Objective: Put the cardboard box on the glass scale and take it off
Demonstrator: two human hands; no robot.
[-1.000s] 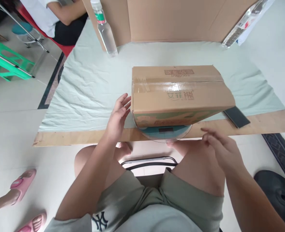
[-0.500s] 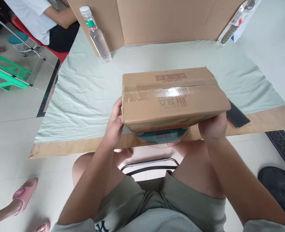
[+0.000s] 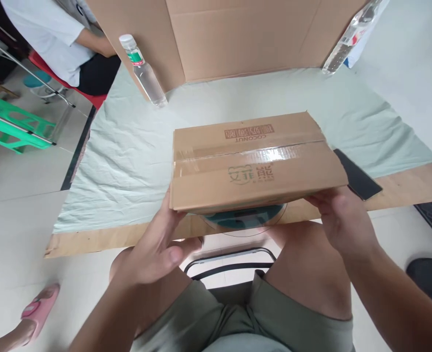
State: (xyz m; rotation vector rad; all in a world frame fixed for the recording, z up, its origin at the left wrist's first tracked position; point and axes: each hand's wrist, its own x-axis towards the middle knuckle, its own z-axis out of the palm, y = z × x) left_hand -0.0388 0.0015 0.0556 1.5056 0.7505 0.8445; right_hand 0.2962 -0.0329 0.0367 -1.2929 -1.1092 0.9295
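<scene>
A taped cardboard box (image 3: 248,168) with printed lettering is over a round glass scale (image 3: 243,220) near the front edge of the table. Most of the scale is hidden beneath it. My left hand (image 3: 157,247) supports the box at its near left corner, fingers at or under the edge and thumb held apart. At the near right corner, my right hand (image 3: 342,215) has its fingers tucked under the box, partly out of sight. Whether the box rests on the scale I cannot tell. A black phone (image 3: 358,176) lies just right of the box.
A cardboard panel (image 3: 245,39) stands behind, with a clear bottle (image 3: 147,78) at its left and another bottle (image 3: 344,44) at its right. Pale cloth (image 3: 124,161) covers the table above a bare wooden edge (image 3: 102,239). A seated person (image 3: 61,39) is at the far left.
The box's top faces me more, and its front side is now nearly hidden. My left hand has slid down toward me with its thumb off the box; my right hand has shifted outward.
</scene>
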